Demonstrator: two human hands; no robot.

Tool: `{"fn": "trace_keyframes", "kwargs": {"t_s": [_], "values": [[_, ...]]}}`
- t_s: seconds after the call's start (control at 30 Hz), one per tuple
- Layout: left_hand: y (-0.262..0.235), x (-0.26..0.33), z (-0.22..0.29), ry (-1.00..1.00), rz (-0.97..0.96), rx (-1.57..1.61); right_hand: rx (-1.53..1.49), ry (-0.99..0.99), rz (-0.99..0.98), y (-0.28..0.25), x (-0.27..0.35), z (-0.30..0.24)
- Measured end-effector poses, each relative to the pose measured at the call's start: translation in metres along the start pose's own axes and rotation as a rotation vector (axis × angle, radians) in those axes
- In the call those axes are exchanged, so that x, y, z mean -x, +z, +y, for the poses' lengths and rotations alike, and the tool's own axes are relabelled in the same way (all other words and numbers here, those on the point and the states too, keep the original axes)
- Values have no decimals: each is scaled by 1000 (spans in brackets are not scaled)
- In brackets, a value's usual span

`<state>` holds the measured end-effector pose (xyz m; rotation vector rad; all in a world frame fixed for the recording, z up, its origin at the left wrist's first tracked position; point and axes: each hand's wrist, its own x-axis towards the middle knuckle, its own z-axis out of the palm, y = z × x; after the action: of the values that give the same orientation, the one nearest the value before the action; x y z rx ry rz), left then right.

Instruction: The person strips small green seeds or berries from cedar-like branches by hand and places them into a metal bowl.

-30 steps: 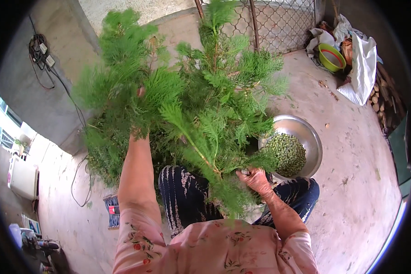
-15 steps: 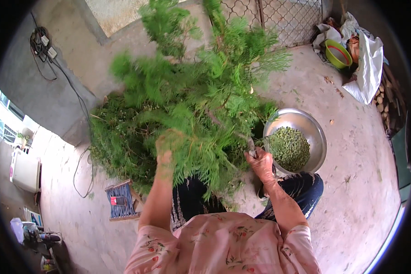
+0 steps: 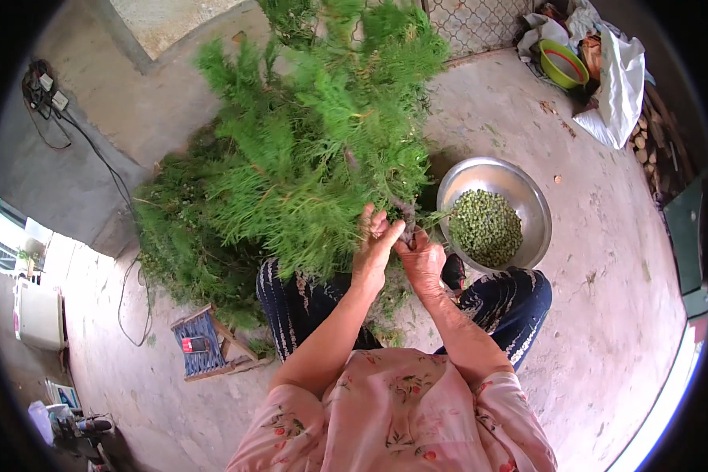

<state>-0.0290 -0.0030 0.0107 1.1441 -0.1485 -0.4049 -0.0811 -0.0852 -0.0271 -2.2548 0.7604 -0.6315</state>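
A big bushy green conifer branch [image 3: 322, 149] stands up in front of my knees. My left hand [image 3: 376, 245] and my right hand [image 3: 421, 258] meet at its thick stem near the base, and both grip the stem. More cut green branches [image 3: 189, 244] lie heaped on the floor to my left. To the right of my hands stands a round metal bowl [image 3: 527, 206] holding a mound of small green seed cones [image 3: 484, 226].
A low woven stool [image 3: 204, 346] stands at my left on the concrete floor. Cables and a power strip [image 3: 49, 94] lie at the far left. A white sack [image 3: 615, 79] and a green bowl [image 3: 562, 64] sit at the back right by a wire fence.
My left hand came down from high in the foliage to the stem beside my right hand. The branch swung upright and away from me.
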Motion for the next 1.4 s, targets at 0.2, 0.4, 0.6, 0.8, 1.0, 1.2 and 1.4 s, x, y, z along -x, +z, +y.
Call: {"fn": "trace_keyframes", "kwargs": {"t_s": [0.2, 0.4, 0.6, 0.8, 1.0, 1.2, 1.4], "values": [[6, -10, 2, -36, 133, 113, -103, 72, -97, -4, 23, -9], [6, -7, 7, 6, -46, 59, -182, -196, 106, 3, 36, -14], [-9, -11, -16, 36, -78, -26, -93, -113, -59, 24, 50, 8], [-5, 4, -11, 34, -62, -115, -361, 2, -144, 8, 57, -6], [-15, 1, -30, 79, -102, -214, -541, -78, -158, 38, 56, 22], [-13, 7, -27, 12, -76, -63, -469, -172, -227, 47, 39, 40], [6, 16, 0, -54, -54, 212, -312, -317, -252, 59, 44, 64]]}}
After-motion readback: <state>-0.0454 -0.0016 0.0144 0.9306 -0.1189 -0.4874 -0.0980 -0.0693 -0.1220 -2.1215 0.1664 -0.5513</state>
